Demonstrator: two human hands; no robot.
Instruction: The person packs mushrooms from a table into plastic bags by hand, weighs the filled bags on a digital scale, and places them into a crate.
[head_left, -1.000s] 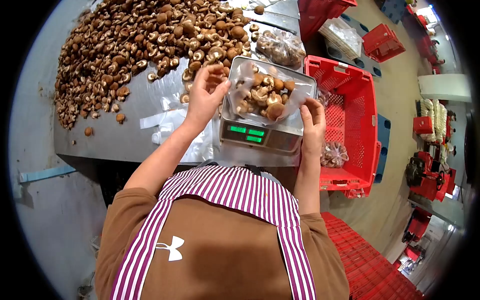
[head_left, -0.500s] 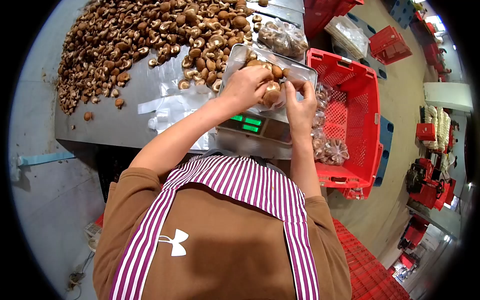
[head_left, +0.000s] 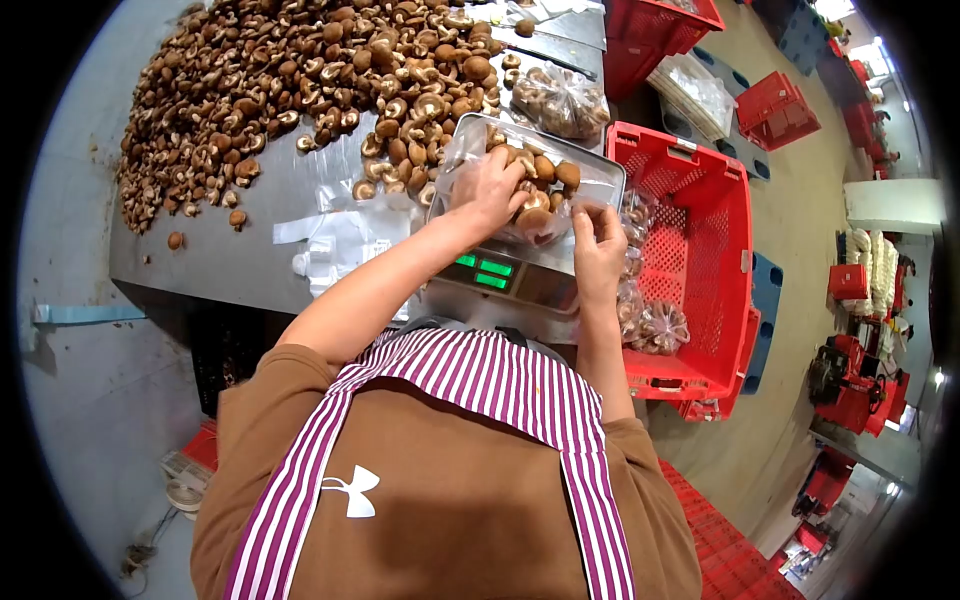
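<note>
A clear plastic bag [head_left: 549,237] of brown mushrooms [head_left: 536,216] lies in the metal pan [head_left: 612,165] of a weighing scale with green lit digits [head_left: 490,268]. My left hand [head_left: 484,192] reaches over the bag's left side, fingers curled against the film beside the mushrooms; its fingertips are partly hidden. At the bag's right edge, my right hand [head_left: 600,245] pinches the film between thumb and fingers. Several loose mushrooms show at the bag's mouth, toward the pan's far side.
A large mushroom heap [head_left: 300,90] covers the table's far left. Flat plastic bags [head_left: 350,240] lie left of the scale. A filled bag [head_left: 560,100] sits beyond the pan. At right, a red crate [head_left: 735,270] holds several packed bags [head_left: 660,325].
My left hand has shifted left and slightly down, away from my right hand, uncovering more mushrooms. The right hand stays at the bag's right edge. The view has tilted slightly.
</note>
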